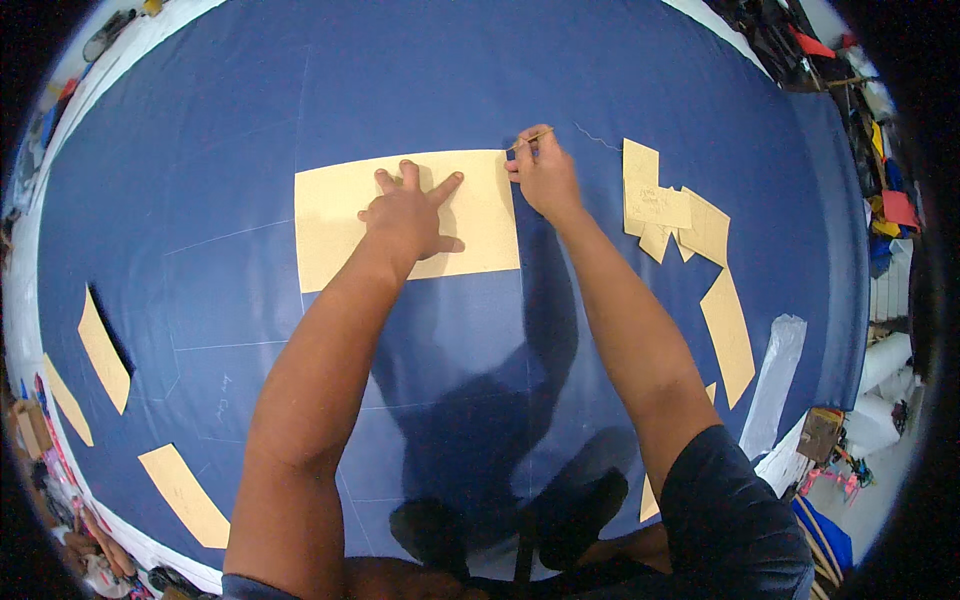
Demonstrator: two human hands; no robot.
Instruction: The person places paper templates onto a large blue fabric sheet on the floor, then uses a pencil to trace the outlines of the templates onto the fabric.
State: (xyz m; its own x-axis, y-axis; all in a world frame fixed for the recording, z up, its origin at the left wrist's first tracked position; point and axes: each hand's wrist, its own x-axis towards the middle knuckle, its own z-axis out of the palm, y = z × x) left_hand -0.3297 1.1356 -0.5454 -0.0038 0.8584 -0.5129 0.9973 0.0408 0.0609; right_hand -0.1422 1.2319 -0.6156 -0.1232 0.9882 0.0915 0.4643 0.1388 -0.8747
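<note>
A large cream-coloured cardboard pattern piece (335,225) lies flat on a wide sheet of dark blue material (400,60). My left hand (405,215) presses on it with the fingers spread. At the pattern's far right corner, my right hand (543,172) closes around a thin yellowish pencil-like stick (533,138). The stick's tip is at the pattern's edge. Thin pale lines run over the blue material, some reaching the pattern's corners.
To the right lie several overlapping cream card pieces (705,228), one with handwriting, and a longer card strip (730,335). A translucent plastic strip (775,380) is near them. More card strips (185,495) lie at the left. Mixed clutter (890,210) surrounds the sheet.
</note>
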